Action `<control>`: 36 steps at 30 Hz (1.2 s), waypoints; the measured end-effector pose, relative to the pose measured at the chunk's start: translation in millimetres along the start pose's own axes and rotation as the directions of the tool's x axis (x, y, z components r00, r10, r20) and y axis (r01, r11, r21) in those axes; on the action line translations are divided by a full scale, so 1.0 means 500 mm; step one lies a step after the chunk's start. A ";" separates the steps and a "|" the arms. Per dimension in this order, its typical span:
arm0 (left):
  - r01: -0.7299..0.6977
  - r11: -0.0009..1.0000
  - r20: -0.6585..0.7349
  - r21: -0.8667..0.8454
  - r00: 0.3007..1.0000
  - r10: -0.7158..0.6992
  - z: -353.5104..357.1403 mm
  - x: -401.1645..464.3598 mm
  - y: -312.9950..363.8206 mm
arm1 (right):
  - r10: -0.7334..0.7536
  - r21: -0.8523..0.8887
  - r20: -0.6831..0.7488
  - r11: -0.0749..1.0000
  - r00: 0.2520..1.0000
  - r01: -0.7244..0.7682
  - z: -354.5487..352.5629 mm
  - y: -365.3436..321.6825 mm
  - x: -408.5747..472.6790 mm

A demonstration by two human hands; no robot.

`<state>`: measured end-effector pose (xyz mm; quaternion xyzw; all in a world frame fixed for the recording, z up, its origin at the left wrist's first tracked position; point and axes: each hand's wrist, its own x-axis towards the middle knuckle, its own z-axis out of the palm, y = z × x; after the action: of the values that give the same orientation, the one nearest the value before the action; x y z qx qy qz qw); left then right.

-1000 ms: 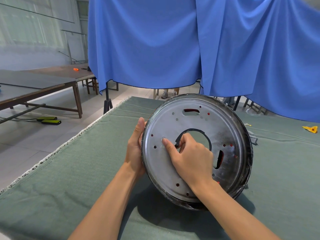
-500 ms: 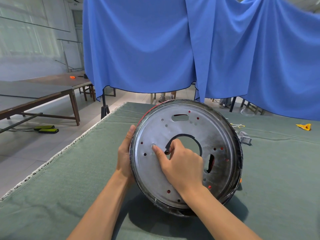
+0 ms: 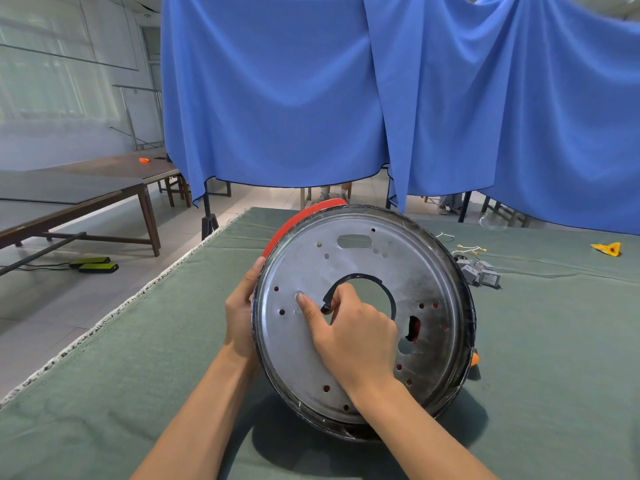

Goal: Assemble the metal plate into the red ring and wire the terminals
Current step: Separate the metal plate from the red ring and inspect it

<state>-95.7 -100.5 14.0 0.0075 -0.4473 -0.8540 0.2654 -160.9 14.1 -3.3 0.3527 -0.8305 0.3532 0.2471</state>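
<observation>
A round metal plate (image 3: 412, 271) with a large centre hole and several small holes stands tilted on edge on the table, seated in the red ring (image 3: 294, 220), whose red rim shows at the upper left. My left hand (image 3: 240, 313) grips the assembly's left rim. My right hand (image 3: 349, 327) lies on the plate's face; its fingers hook into the centre hole and its thumb presses a small hole left of it. A cluster of grey terminal blocks (image 3: 479, 271) with thin yellow wires (image 3: 469, 250) lies on the cloth to the right.
The green cloth-covered table (image 3: 104, 393) runs from its left edge into the far right. A yellow scrap (image 3: 607, 249) lies at the far right. A blue curtain (image 3: 346, 98) hangs behind. Wooden tables (image 3: 86, 199) stand at the left across the floor.
The plate and ring have shifted lower and leftward in view and turned, so the red rim now shows at the upper left. Both hands keep the same hold.
</observation>
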 end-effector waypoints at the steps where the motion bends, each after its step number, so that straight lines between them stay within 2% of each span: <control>1: -0.005 1.000 -0.001 0.010 1.000 0.005 -0.001 0.001 -0.001 | 0.002 0.003 -0.002 1.000 1.000 -0.002 0.000 0.001 0.000; 19: 0.066 0.997 0.004 -0.036 0.998 -0.066 0.004 0.002 0.000 | -0.054 -0.029 -0.068 0.998 0.996 0.052 -0.015 0.002 0.015; 28: 0.056 0.998 -0.034 0.010 0.998 -0.055 0.017 -0.006 0.007 | -0.043 -0.022 -0.022 0.999 0.999 0.043 -0.008 0.016 0.019; 36: 0.049 0.993 -0.002 0.109 0.999 -0.049 0.025 -0.013 0.013 | -0.025 -0.003 0.003 1.000 1.000 0.025 -0.013 0.016 0.016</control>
<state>-90.1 -90.9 25.3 0.0329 -0.4932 -0.8346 0.2433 -170.9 20.1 2.7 0.3631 -0.8271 0.3484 0.2506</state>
